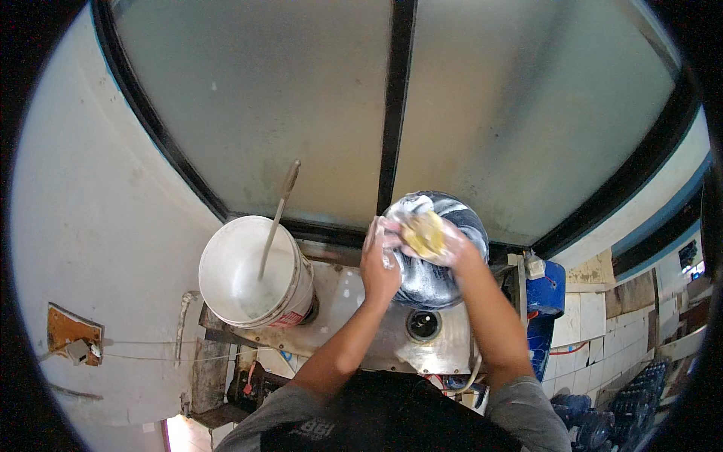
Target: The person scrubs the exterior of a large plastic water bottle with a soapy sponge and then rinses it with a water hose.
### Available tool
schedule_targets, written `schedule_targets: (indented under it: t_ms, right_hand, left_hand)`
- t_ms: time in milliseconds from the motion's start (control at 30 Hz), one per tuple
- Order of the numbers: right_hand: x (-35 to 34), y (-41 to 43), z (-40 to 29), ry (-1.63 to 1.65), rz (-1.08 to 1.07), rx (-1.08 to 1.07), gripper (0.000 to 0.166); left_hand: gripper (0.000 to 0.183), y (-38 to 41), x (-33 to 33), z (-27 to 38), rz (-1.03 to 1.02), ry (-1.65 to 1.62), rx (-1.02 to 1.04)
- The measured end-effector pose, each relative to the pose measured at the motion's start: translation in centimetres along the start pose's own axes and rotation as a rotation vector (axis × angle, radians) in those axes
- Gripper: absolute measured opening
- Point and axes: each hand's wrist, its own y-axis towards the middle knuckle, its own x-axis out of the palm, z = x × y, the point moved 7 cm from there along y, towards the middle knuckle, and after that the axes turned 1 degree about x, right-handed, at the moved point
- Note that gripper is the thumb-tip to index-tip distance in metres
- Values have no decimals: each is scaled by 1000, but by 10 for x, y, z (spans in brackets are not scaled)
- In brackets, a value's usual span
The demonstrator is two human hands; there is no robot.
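Note:
A dark, rounded, glossy object (432,282) streaked with white foam stands on a worn metal counter (344,305), by the window frame. My right hand (452,246), covered in suds, grips a yellow sponge (423,234) over the upper part of this object; the sponge is blurred. At the object's left side is my left hand (384,254), with foam on its fingers, which touch or lie close to the surface. Its exact hold is hard to see. The object's underside is hidden.
To the left stands a white plastic bucket (305,282) with a long-handled tool (277,223) leaning in it. A round drain opening (423,325) lies in the counter near my body. Frosted window panes (282,113) rise behind. Blue containers (547,288) are at the right.

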Motion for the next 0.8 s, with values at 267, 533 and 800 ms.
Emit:
schedule_targets:
  t_ms: [267,533,800]
  right_hand:
    - [-66,-104,-139,-1401,917,-17,41]
    - [14,15,-41,-2089,999,-379,62]
    - [33,3,-67,-2146,781,-23,59]
  left_hand:
    - [55,1,-1,21,43,44,88]
    - [55,0,-1,15,52,52,73]
    - [39,-1,0,7,123,-19,50]
